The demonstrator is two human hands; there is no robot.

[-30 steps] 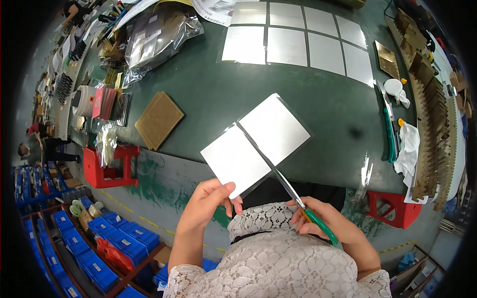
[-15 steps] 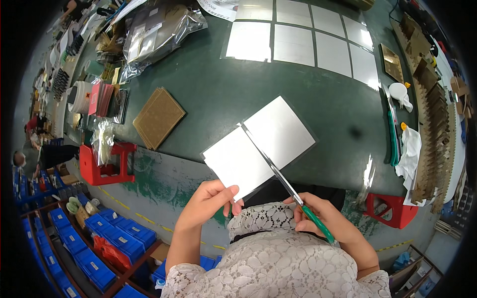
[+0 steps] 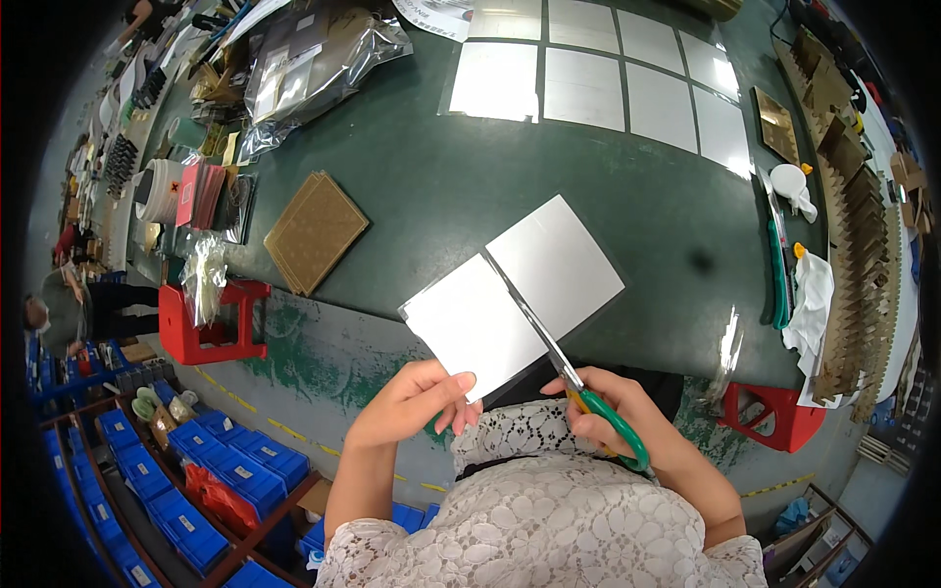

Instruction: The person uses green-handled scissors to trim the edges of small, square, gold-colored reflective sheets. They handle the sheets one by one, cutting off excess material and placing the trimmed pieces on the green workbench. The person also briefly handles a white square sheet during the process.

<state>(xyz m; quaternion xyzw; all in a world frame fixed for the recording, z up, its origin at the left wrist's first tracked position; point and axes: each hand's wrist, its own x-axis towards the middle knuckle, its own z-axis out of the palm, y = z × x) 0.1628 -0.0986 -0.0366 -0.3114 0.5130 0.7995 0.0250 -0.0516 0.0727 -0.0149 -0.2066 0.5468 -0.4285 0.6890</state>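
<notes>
White two-panel sheet (image 3: 480, 323), near end clamped in left grip (image 3: 414, 404), right grip (image 3: 642, 407) closed on green-handled scissors (image 3: 567, 370); splitting cut seems in hand, next snip likely needs steady alignment

Dark printing on white sheet (image 3: 437, 16), white labels (image 3: 186, 524) on blue bins (image 3: 204, 549), orange cross-marked label (image 3: 174, 186) on white tub (image 3: 155, 208), wording illegible

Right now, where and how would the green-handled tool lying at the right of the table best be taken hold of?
Probably by its green handles, coming from the near left: they point toward the person, while the metal end points away. The white cloth lies close on the right, so an approach from that side would likely catch it.
</notes>
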